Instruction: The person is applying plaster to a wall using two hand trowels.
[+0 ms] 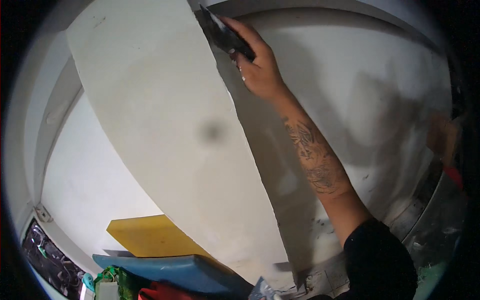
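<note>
My right hand (263,70) is raised at the top middle, its fingers wrapped round a dark putty knife (222,35). White filler smears the knife's surface, and small white specks cling to my thumb. The knife lies close along the rough vertical corner edge of a pale wall column (170,125); whether it touches the edge I cannot tell. My tattooed forearm reaches up from the lower right, with a black sleeve at the elbow. My left hand is out of view.
Below the column, a yellow board (155,236) and a blue rounded object (165,270) stand at the lower left. Green and red items (162,291) lie beside them. The shadowed wall (395,100) spreads to the right, with a dusty floor edge (325,280) beneath.
</note>
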Demonstrator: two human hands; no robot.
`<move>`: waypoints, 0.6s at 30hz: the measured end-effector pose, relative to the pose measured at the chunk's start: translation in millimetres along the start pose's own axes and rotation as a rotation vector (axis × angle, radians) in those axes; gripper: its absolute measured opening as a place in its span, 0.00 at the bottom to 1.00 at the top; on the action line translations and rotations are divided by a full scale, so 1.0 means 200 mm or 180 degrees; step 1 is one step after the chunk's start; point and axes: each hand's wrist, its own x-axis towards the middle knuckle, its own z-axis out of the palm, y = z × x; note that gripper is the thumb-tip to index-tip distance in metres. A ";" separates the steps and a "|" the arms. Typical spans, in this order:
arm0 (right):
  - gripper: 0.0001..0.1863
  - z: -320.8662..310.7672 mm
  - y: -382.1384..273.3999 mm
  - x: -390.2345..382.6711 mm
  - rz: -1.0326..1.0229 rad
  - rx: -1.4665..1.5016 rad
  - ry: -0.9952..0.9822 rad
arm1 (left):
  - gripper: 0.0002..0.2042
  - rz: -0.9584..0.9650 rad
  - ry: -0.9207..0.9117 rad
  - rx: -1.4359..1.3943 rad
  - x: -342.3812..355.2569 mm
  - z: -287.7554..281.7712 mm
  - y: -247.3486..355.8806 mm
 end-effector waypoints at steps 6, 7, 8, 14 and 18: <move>0.35 0.07 -0.06 0.00 0.0203 0.0457 0.0087 | 0.19 0.0141 0.0349 -0.0123 0.07 -0.15 0.05; 0.35 0.06 -0.08 -0.01 0.0213 0.0445 0.0082 | 0.19 0.0105 0.0334 -0.0100 0.07 -0.15 0.02; 0.34 0.04 -0.10 -0.02 0.0352 0.0466 -0.0016 | 0.19 0.0073 0.0331 -0.0082 0.07 -0.15 -0.01; 0.37 -0.02 -0.20 -0.17 0.0788 0.0640 -0.0395 | 0.18 -0.0485 0.0186 0.0045 -0.04 -0.15 -0.33; 0.40 -0.05 -0.25 -0.28 0.0819 0.0720 -0.0406 | 0.17 -0.0948 0.0017 0.0239 -0.14 -0.17 -0.60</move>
